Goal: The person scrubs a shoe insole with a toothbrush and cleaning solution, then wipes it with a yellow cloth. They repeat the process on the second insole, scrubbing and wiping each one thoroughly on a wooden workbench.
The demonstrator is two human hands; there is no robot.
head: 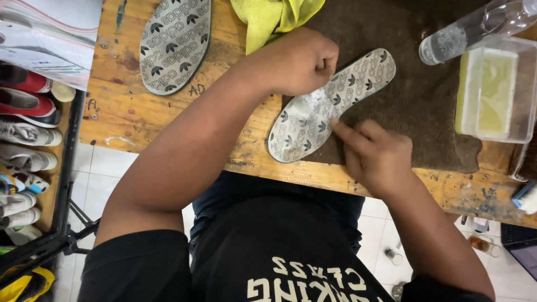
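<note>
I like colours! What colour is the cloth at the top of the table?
Bright yellow-green cloth, seen best in the head view.

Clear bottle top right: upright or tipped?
Tipped. The clear bottle lies on its side, slanting across the brown mat behind the plastic tub.

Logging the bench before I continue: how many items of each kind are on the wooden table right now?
Grey patterned insoles: 2
Brown mat: 1
Yellow-green cloth: 1
Clear plastic bottle: 1
Clear plastic tub: 1
Total: 6
</note>
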